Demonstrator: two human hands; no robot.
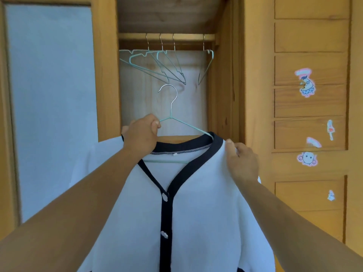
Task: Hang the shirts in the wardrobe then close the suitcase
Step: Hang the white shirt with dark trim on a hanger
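Head view: my left hand grips the hanger at 12 o'clock, hook free for the rail. My right hand pinches the shirt shoulder at 3, seating it.

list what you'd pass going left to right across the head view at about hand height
pale door panel → left hand gripping the hanger → black shirt collar → right hand pinching the white shirt at its shoulder → stickers on the wooden drawer fronts
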